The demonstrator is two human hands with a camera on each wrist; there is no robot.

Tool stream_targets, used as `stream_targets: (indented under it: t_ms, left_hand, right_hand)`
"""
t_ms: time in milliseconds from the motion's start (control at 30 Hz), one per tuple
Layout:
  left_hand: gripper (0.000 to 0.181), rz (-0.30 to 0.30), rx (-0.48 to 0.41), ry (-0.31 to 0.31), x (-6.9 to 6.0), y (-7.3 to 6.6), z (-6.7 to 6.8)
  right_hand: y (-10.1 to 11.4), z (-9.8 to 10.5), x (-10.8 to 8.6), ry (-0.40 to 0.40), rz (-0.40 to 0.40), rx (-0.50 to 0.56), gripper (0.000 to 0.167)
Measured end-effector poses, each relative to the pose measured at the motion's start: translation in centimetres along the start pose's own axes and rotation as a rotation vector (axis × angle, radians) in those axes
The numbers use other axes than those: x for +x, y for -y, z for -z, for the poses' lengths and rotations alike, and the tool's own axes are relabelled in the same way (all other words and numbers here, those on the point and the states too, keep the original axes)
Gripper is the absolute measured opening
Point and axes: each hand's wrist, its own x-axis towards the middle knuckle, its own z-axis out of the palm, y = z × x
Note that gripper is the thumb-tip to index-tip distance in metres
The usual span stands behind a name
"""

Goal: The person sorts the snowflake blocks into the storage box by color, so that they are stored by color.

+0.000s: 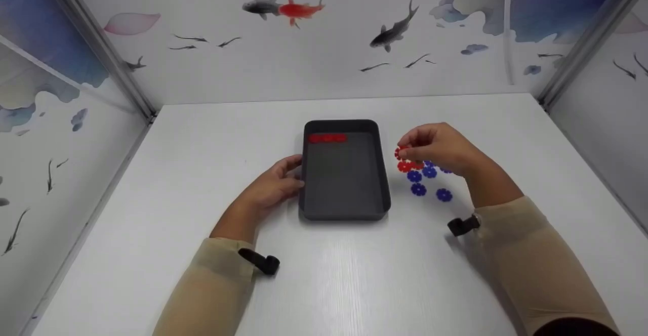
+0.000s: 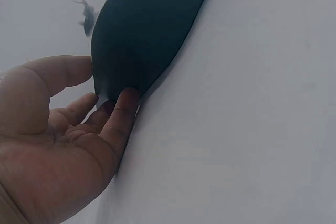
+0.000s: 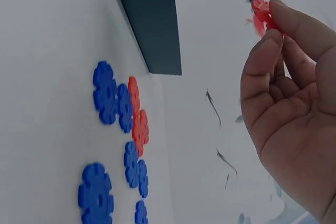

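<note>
A red, flower-shaped plastic disc (image 3: 260, 6) is pinched between the thumb and the fingertips of the right hand (image 1: 440, 149). The held disc is raised clear of the white tabletop (image 1: 329, 280) and is located to the right of a dark grey, rectangular, shallow tray (image 1: 344, 179). The tray's outer left wall is touched by the extended fingers and thumb of the left hand (image 1: 271, 186); nothing is clenched in that hand.

Three red flower-shaped discs (image 1: 327, 137) are laid in a row inside the tray, near the far wall and toward the left corner. Beside the tray's right wall, below the right hand, two further loose red discs (image 1: 405, 166) are seen lying on the tabletop. Several blue flower-shaped plastic discs (image 1: 418, 189) are scattered near them, mostly on the side closer to the person; some are partly covered by the right hand in the head view.

Both forearms are covered by beige sleeves (image 1: 531, 255), and a black fitting (image 1: 266, 263) is mounted at each cuff. The tabletop is bounded at the rear by a white panel (image 1: 329, 68) on which red and dark fish are printed.
</note>
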Motion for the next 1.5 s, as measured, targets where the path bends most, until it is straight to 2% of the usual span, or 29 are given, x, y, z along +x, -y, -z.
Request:
stream_targets:
  t_ms: [333, 567, 700, 833, 1000, 1267, 1367, 1500]
  left_hand:
    - [0.075, -0.009, -0.010, 0.017, 0.0, 0.0, 0.1]
    - [0.075, 0.003, -0.015, 0.010, 0.0, 0.0, 0.0]
    - [0.075, 0.020, -0.013, -0.004, 0.0, -0.1, -0.1]
    - [0.075, 0.027, -0.004, -0.011, -0.1, -0.1, -0.1]
    - [0.075, 0.023, -0.007, -0.017, -0.2, -0.2, -0.1]
    - [0.074, 0.029, -0.010, -0.010, 0.0, -0.1, -0.2]
    - [0.074, 0.029, -0.009, -0.011, -0.1, -0.2, -0.1]
    - [0.074, 0.024, -0.008, -0.012, -0.1, -0.1, -0.1]
  right_hand:
    - [4.8, -2.5, 4.6, -0.031, -0.039, 0.189, 0.025]
    - [5.8, -4.5, 7.9, -0.040, -0.068, 0.294, 0.027]
    - [5.9, -5.3, 9.4, -0.051, -0.102, 0.317, 0.027]
    - [6.1, -6.1, 10.6, -0.079, -0.148, 0.278, 0.028]
    - [6.1, -7.2, 11.3, -0.157, -0.175, 0.220, 0.030]
    - [4.4, -8.4, 12.2, -0.305, -0.126, 0.169, 0.037]
    - [4.2, -8.6, 12.5, -0.314, -0.098, 0.129, 0.043]
    - [4.2, -8.8, 12.7, -0.302, -0.081, 0.001, 0.047]
